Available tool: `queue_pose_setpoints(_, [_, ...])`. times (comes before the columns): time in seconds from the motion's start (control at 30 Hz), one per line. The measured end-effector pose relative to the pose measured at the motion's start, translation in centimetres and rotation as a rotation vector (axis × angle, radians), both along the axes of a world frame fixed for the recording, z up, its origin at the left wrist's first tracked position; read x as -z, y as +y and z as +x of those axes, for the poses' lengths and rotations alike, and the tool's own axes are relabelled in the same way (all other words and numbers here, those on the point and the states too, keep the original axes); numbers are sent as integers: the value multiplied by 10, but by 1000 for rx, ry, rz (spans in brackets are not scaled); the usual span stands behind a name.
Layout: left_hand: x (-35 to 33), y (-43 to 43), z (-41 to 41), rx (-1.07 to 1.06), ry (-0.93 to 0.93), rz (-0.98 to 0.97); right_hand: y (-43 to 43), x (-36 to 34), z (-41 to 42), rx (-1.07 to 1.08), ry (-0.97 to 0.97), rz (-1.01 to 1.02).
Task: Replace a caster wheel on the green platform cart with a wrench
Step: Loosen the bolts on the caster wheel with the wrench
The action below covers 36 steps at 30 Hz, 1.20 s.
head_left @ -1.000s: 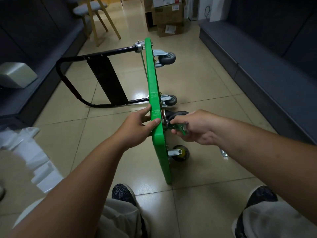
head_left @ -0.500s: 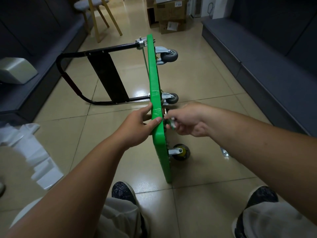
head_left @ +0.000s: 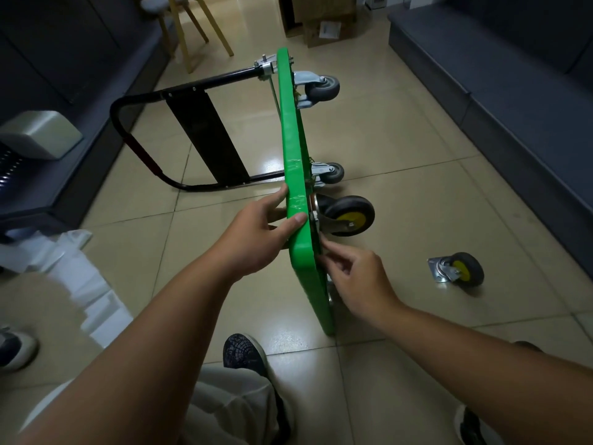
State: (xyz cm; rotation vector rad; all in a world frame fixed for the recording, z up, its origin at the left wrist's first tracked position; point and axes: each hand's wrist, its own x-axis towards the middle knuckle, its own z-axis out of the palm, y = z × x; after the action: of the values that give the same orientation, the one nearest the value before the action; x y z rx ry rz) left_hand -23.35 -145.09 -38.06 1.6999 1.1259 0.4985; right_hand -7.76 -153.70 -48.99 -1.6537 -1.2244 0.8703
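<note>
Standing edge-up, cart (head_left: 293,149) runs away, wheels (head_left: 349,216) rightward | left hand (head_left: 253,239) fingers grip it | right hand (head_left: 359,281) fingers: unclear

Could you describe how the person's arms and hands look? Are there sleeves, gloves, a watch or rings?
The left forearm and the right forearm are bare as far as the picture shows; no sleeve edge is in view. The left hand and the right hand wear no gloves. No watch, bracelet or ring shows on the visible wrists and fingers.
</note>
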Motion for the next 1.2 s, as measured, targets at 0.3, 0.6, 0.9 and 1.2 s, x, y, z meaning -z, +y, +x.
queue_pose_setpoints(0.3, [0, -3, 1, 11, 57, 21, -15, -46, 30, -36, -30, 45])
queue_pose_setpoints(0.6, [-1, -29, -6, 11, 52, 23, -9, -111, 33, 138, 349, -107])
queue_pose_setpoints(0.9, [5, -14, -19, -45, -5, 53, 3, -33, -13, 200, 49, 252])
queue_pose_setpoints(1.2, [6, 14, -52, -84, -20, 56, 31, 12, -40, 94, 8, 450])
